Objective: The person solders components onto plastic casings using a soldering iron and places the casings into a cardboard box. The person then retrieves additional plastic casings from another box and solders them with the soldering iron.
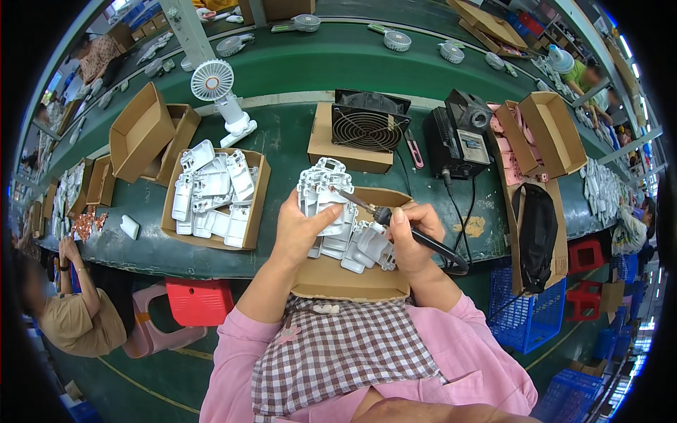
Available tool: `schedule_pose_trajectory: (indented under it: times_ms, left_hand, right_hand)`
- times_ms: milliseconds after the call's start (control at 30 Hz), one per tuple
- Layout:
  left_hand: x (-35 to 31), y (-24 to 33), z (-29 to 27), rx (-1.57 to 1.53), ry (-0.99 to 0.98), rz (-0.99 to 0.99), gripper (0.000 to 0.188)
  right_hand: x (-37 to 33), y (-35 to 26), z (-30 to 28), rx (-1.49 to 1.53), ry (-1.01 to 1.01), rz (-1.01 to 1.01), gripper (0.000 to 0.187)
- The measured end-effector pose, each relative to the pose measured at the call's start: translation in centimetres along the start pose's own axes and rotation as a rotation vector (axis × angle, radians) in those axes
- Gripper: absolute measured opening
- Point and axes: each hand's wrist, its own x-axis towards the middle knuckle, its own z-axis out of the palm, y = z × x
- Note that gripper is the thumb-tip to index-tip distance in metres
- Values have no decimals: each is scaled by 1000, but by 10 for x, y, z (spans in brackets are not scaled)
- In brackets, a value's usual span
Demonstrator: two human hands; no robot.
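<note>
My left hand [302, 224] is closed around white plastic casings [319, 189], held up above an open cardboard box [352, 280]; how many it grips I cannot tell. In my right hand [416, 234] is a soldering iron [438, 247], its metal tip slanting up and left to the casing, at or very near its surface. More white plastic parts [354, 248] lie in the box beneath both hands. The iron's black cable runs off to the right, toward a black soldering station [458, 137].
A carton of white casings [213, 194] stands left, near a white handheld fan [215, 88]. A black grilled fan [368, 125] sits on cardboard behind the work. At right are pink parts [509, 151] and a black bag [534, 236]. Another person [81, 310] sits at left; a conveyor [338, 60] runs behind.
</note>
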Motion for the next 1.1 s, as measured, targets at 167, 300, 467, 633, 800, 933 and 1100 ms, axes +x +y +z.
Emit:
schedule_pose_trajectory:
  times_ms: [167, 300, 467, 633, 800, 933, 1100]
  left_hand:
    - [2, 0, -1, 14, -2, -7, 41]
    - [4, 1, -3, 22, -7, -21, 41]
    - [0, 0, -6, 29, 27, 13, 40]
    - [1, -7, -2, 51, 8, 5, 44]
    - [0, -5, -2, 235, 17, 38, 59]
    - [0, 4, 1, 206, 13, 3, 61]
    - [-2, 0, -1, 121, 64, 106, 38]
  right_hand:
    - [1, 0, 1, -4, -22, 17, 15]
    - [3, 1, 5, -15, -27, 18, 14]
    - [1, 2, 7, -41, 2, 20, 13]
    - [-5, 2, -3, 70, 75, -5, 13]
    - [-1, -3, 3, 137, 70, -100, 20]
    - [-1, -1, -1, 197, 62, -124, 20]
    - [-2, 2, -1, 182, 19, -133, 18]
